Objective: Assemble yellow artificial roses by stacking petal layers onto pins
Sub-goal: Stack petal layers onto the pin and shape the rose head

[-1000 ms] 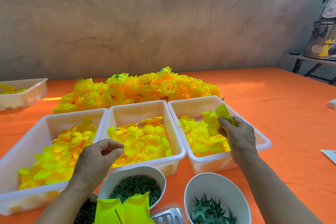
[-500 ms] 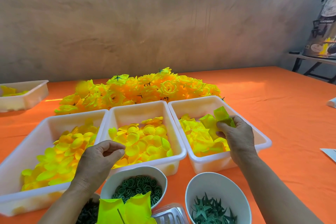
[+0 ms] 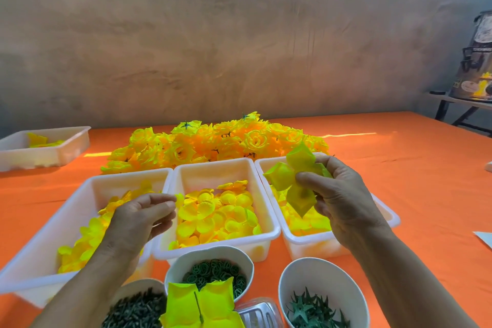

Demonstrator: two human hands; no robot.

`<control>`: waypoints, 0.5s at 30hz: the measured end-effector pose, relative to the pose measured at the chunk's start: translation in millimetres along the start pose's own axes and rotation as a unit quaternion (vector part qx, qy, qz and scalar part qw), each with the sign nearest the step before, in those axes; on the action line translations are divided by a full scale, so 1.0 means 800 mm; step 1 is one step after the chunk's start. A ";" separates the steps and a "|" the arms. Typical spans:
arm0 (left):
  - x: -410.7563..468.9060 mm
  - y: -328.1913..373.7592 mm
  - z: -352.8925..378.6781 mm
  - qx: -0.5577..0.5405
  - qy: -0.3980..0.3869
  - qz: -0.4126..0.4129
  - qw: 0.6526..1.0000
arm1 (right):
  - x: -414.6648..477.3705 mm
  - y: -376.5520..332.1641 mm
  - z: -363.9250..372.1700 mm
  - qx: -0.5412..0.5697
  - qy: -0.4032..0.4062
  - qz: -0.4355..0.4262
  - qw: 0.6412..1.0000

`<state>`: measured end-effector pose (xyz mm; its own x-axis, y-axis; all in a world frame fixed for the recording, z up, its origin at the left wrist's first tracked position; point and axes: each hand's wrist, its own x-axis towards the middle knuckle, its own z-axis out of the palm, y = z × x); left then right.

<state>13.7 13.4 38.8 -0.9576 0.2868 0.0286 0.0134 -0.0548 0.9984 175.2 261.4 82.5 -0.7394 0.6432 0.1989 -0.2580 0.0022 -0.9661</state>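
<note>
Right hand (image 3: 343, 202) pinches a yellow-green four-lobed fabric petal layer (image 3: 290, 181) above the rightmost white plastic tray (image 3: 314, 246). Left hand (image 3: 135, 224), left of that tray, loosely curled, empty. Risk: limp layer may fold or slip from the pinch.

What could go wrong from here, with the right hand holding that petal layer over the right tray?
1. The right hand's thumb covers the middle of the petal layer, so the grip may need shifting before threading, and the floppy layer could drop into the right tray.
2. The pin, already carrying petals, sits close among the bowls; a hand coming down might bump the ring bowl.
3. The left hand holds nothing, so nothing steadies the pin.
</note>
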 end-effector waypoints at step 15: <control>-0.119 0.087 0.020 -0.010 -0.188 -0.009 0.982 | -0.101 -0.023 0.103 0.070 -0.230 0.069 0.968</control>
<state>110.9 -2.2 106.0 -0.7830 0.6213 0.0302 -0.0123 -0.0640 0.9979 188.6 146.2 97.8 -0.9632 0.2209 0.1532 -0.1952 -0.1829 -0.9635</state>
